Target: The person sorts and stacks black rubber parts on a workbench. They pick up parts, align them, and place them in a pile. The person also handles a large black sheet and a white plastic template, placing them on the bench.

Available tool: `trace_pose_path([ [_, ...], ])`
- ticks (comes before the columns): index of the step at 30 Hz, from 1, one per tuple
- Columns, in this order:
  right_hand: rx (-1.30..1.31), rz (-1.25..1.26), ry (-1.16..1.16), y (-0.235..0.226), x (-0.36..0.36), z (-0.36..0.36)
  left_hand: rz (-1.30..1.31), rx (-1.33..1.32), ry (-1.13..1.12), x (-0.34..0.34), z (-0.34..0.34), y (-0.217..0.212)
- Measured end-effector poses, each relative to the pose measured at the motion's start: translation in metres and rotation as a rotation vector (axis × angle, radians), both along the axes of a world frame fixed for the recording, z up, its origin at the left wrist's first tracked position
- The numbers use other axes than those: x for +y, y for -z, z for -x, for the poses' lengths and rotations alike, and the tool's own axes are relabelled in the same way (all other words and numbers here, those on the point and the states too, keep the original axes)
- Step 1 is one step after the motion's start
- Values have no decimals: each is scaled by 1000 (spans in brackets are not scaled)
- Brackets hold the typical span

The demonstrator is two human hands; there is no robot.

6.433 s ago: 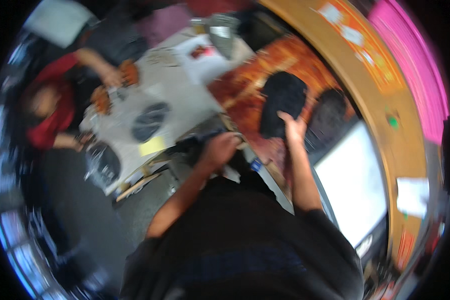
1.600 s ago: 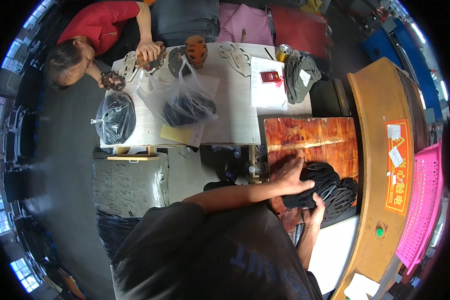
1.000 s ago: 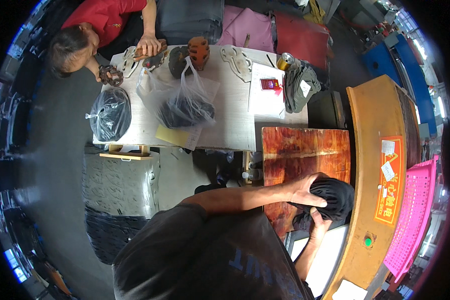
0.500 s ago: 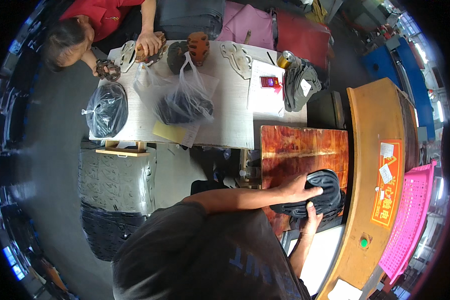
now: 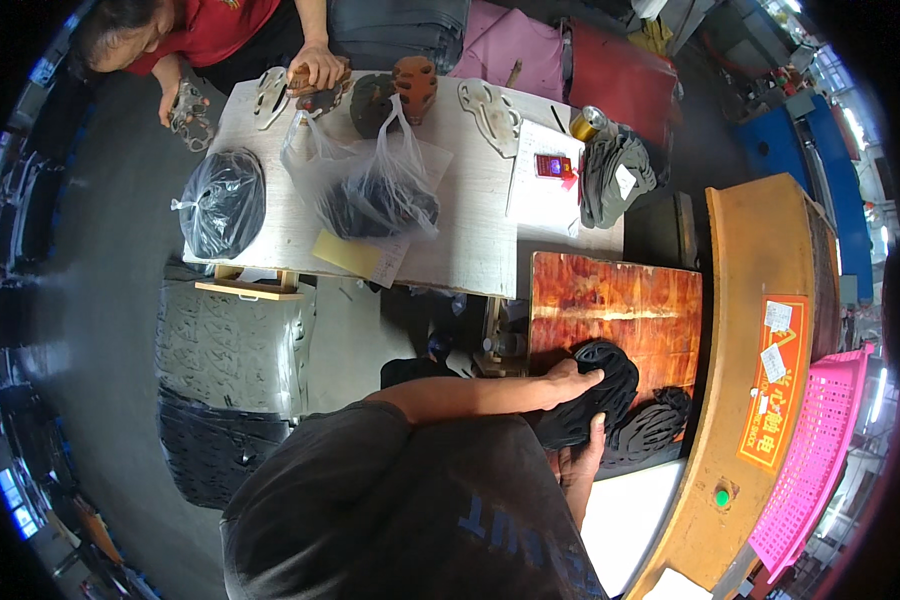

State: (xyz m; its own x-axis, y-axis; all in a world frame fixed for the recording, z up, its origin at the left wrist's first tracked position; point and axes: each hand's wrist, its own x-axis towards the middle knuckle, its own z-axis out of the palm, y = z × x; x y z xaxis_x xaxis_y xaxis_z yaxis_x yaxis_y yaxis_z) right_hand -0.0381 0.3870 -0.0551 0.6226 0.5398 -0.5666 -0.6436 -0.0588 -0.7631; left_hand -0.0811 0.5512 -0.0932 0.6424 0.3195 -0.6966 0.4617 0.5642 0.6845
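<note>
Between my two hands is a stack of black cut-out pieces (image 5: 612, 375) with rounded ends, tilted over the near part of a glossy red-brown board (image 5: 620, 295). My left hand (image 5: 568, 386) grips its upper side, thumb lying along the top. From below, my right hand (image 5: 582, 462) holds the near side, its thumb pointing up; its other fingers are partly hidden. Just right of the stack, a pile of dark grey slotted pieces (image 5: 654, 428) rests on the board's near right corner.
An orange-brown machine housing (image 5: 760, 240) with a green button (image 5: 722, 497) stands at right, beside a pink basket (image 5: 815, 450). On the pale table (image 5: 470, 220) are bagged black pieces (image 5: 225, 205) and grey pieces (image 5: 615, 180). A person in red (image 5: 235, 30) handles cut-out pieces.
Both my hands have moved left with the black stack, exposing the dark grey pile. The person across the table now holds a pale cut-out piece away from the table's left edge.
</note>
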Motion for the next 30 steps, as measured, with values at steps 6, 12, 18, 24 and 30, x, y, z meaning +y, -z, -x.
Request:
trace_pose_path([
  [6,5,41,59,8,2,6,-63,-78,-5,-12,-6,26],
  [12,121,55,87,18,-1,2,-16,-186,-2,-20,-14,51],
  [18,222,-6,77,7,3,10,-61,-172,27,-12,-3,32],
  [24,160,61,77,8,6,10,-136,-213,5,-17,-8,43],
  [30,219,-27,79,12,2,7,-95,-229,5,-23,-18,64],
])
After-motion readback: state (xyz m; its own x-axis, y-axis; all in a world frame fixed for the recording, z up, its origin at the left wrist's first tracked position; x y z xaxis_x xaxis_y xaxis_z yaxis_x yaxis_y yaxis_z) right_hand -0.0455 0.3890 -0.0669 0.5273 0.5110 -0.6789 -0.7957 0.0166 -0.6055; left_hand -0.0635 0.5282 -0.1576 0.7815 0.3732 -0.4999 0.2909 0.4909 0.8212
